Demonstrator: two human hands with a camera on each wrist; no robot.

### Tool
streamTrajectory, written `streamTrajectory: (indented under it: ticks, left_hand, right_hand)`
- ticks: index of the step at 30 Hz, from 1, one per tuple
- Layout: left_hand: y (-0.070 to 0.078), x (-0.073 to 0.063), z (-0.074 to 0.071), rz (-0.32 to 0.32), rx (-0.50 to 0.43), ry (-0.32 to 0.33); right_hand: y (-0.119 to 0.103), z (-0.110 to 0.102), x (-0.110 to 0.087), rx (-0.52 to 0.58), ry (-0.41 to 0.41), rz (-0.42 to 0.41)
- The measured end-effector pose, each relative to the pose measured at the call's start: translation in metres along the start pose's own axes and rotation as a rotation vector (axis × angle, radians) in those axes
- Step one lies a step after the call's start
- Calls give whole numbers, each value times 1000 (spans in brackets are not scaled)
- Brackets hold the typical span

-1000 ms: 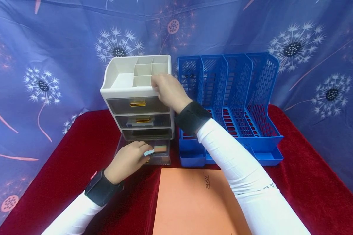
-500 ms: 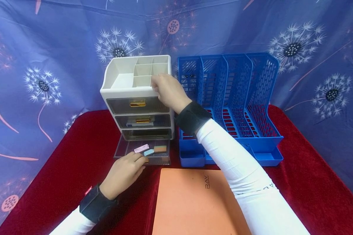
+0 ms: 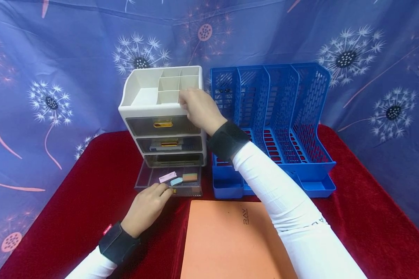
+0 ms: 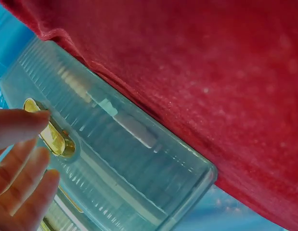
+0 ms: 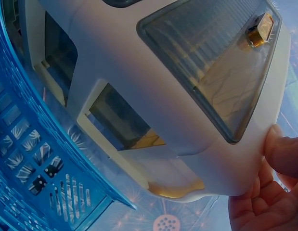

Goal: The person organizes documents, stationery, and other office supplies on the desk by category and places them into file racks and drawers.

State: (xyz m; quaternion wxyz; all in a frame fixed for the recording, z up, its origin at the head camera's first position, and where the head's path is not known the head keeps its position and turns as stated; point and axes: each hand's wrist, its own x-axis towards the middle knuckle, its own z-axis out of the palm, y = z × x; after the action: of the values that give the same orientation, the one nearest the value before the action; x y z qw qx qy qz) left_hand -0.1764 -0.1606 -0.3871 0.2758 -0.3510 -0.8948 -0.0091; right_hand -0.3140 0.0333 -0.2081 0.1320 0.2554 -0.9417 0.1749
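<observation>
A white desktop drawer organizer (image 3: 144,112) stands at the back, its lowest see-through drawer (image 3: 150,176) pulled out. My left hand (image 3: 144,209) is at that drawer's front, the thumb touching the gold handle (image 4: 55,137) and the other fingers loosely bent beside it. Inside the drawer lie a small pink block (image 3: 168,177), a light blue one (image 3: 176,181) and a tan block (image 3: 190,177). With thumb and fingers, my right hand (image 3: 199,106) grips the organizer's top front corner, also seen in the right wrist view; some fingertips are hidden behind the rim.
Right of the organizer stands a blue slotted file rack (image 3: 272,116) with small front trays. An orange folder (image 3: 230,236) marked RAY lies in front. A red cloth (image 3: 101,170) covers the table, and a patterned blue curtain (image 3: 80,46) hangs behind.
My left hand has drawn back from inside the drawer to its front, uncovering the pink block and leaving the light blue one in the drawer. My right hand keeps its grip on the corner.
</observation>
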Motion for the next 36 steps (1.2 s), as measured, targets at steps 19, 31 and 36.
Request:
streamTrajectory:
  ticks: [19,31,36]
  left_hand:
    - [-1,6,6,6,24,-2]
    - [-3,10,3,40,61,-17]
    - [-5,14,1,36,49,-10]
  right_hand:
    - [1,-2,2,-6,-2,6]
    - [1,1,1,-4,1,3]
    - [1,2,0,-3,2,3]
